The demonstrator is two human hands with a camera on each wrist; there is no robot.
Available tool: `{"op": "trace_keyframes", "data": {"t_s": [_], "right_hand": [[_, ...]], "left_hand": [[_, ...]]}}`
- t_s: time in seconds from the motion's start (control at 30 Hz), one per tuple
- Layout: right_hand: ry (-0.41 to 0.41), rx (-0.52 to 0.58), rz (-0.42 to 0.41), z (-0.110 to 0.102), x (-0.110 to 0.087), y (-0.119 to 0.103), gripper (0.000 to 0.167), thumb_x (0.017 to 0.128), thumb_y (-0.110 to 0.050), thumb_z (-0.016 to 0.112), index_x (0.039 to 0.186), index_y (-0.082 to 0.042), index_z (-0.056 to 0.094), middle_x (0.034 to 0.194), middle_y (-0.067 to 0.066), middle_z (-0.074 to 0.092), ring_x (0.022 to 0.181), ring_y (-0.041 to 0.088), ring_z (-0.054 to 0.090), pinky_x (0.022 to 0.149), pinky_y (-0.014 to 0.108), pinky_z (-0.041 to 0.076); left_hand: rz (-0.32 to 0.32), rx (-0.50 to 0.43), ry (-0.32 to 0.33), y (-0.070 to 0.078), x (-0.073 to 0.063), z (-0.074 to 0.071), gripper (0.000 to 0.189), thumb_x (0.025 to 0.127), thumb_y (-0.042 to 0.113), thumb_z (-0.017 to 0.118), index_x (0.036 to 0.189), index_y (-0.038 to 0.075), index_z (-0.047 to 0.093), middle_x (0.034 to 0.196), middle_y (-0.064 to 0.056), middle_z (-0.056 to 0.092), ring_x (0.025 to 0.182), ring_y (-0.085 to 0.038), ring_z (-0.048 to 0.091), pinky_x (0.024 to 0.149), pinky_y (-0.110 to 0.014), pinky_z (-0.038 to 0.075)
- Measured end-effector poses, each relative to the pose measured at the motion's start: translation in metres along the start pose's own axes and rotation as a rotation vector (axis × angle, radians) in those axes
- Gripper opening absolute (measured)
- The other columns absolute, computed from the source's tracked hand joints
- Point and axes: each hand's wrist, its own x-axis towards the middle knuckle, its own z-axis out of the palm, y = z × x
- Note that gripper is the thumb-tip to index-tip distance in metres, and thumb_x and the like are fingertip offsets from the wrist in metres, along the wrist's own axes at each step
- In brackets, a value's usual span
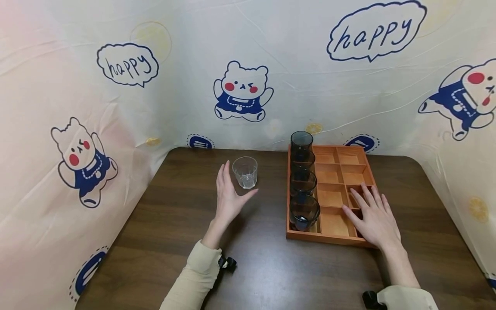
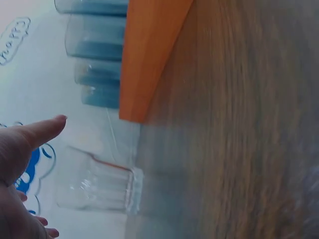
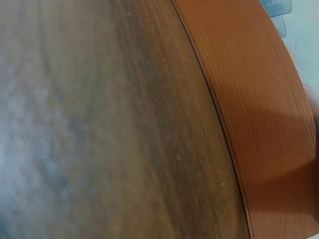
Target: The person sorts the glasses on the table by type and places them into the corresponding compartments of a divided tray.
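Note:
A clear faceted tumbler (image 1: 246, 174) stands upright on the table left of the box. My left hand (image 1: 227, 200) is beside it, thumb and fingers spread wide with the thumb on the near side. In the left wrist view, the thumb and fingertips of this hand (image 2: 15, 159) show next to the clear tumbler (image 2: 94, 184). My right hand (image 1: 375, 221) lies over the near right corner of a wooden compartment box (image 1: 325, 235), fingers spread over its right-hand compartments. Smoky dark glasses (image 1: 305, 211) stand in a row along the box's left column.
The dark wooden table (image 1: 174, 206) has its back edge against a hanging printed cloth (image 1: 178, 99), which also rises at both sides. The box wall (image 3: 264, 124) rises from the tabletop in the right wrist view.

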Motion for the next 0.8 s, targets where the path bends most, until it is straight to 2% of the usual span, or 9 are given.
{"op": "trace_keyframes", "data": {"t_s": [0.07,0.17,0.2,0.23,0.3,0.43,0.47,0.7,0.8], "right_hand": [[0.001,0.0,-0.002,0.0,0.0,0.0,0.08,0.11,-0.061,0.053,0.169,-0.007,0.041,0.18,0.029,0.021,0.168,0.055,0.012,0.134,0.074,0.009],[-0.001,0.001,-0.004,0.0,0.001,0.0,0.08,0.11,-0.061,0.053,0.169,-0.008,0.041,0.181,0.029,0.021,0.169,0.055,0.012,0.134,0.074,0.009],[-0.002,0.001,-0.004,-0.001,0.001,0.0,0.08,0.11,-0.061,0.053,0.169,-0.008,0.041,0.181,0.029,0.021,0.169,0.055,0.011,0.134,0.074,0.009],[-0.002,0.002,-0.003,-0.001,0.001,0.0,0.08,0.11,-0.061,0.053,0.169,-0.008,0.041,0.181,0.029,0.021,0.169,0.055,0.011,0.134,0.074,0.009],[-0.003,0.001,-0.002,-0.001,0.001,0.0,0.08,0.11,-0.062,0.053,0.169,-0.008,0.041,0.181,0.029,0.021,0.169,0.055,0.011,0.134,0.074,0.009],[-0.001,0.002,0.0,0.0,0.001,0.0,0.08,0.11,-0.062,0.053,0.169,-0.008,0.041,0.181,0.029,0.021,0.169,0.055,0.012,0.134,0.074,0.009],[-0.001,0.001,0.001,0.001,0.001,0.0,0.081,0.11,-0.062,0.053,0.169,-0.008,0.041,0.181,0.029,0.021,0.169,0.055,0.012,0.134,0.074,0.009],[-0.002,0.003,0.001,0.0,0.001,0.0,0.081,0.11,-0.062,0.052,0.169,-0.008,0.041,0.18,0.029,0.022,0.168,0.055,0.012,0.134,0.074,0.009],[-0.001,0.002,0.001,-0.001,0.0,0.001,0.081,0.11,-0.062,0.052,0.169,-0.008,0.041,0.18,0.029,0.022,0.168,0.055,0.012,0.134,0.074,0.009]], "left_hand": [[-0.008,-0.019,0.026,-0.028,0.006,0.014,0.133,0.074,0.052,0.102,0.174,0.013,0.024,0.175,-0.025,0.03,0.164,-0.046,0.03,0.131,-0.07,0.032],[-0.014,0.029,0.042,-0.067,0.016,0.035,0.142,0.069,0.072,0.096,0.176,0.024,0.018,0.176,-0.02,0.031,0.164,-0.04,0.032,0.13,-0.066,0.035],[-0.025,0.043,0.04,-0.081,0.019,0.044,0.143,0.068,0.075,0.095,0.177,0.026,0.016,0.177,-0.019,0.031,0.164,-0.04,0.032,0.129,-0.067,0.036],[-0.03,0.048,0.032,-0.088,0.023,0.048,0.146,0.066,0.076,0.096,0.177,0.025,0.016,0.177,-0.018,0.03,0.164,-0.04,0.032,0.129,-0.068,0.036],[-0.046,0.057,0.012,-0.093,0.028,0.052,0.148,0.065,0.073,0.098,0.178,0.026,0.013,0.178,-0.016,0.03,0.164,-0.039,0.033,0.13,-0.065,0.036],[-0.095,0.021,-0.02,-0.093,0.035,0.053,0.146,0.068,0.06,0.102,0.177,0.026,0.013,0.176,-0.017,0.032,0.162,-0.039,0.035,0.131,-0.063,0.035],[-0.105,0.022,-0.026,-0.091,0.035,0.052,0.145,0.068,0.06,0.102,0.178,0.026,0.012,0.175,-0.018,0.033,0.162,-0.038,0.035,0.131,-0.062,0.036],[-0.158,-0.026,-0.058,-0.104,0.038,0.059,0.145,0.066,0.064,0.101,0.176,0.017,0.019,0.174,-0.017,0.035,0.161,-0.039,0.037,0.13,-0.063,0.036],[-0.151,-0.014,-0.065,-0.1,0.039,0.059,0.142,0.067,0.062,0.101,0.175,0.015,0.021,0.173,-0.019,0.037,0.16,-0.041,0.038,0.128,-0.064,0.038]]}}
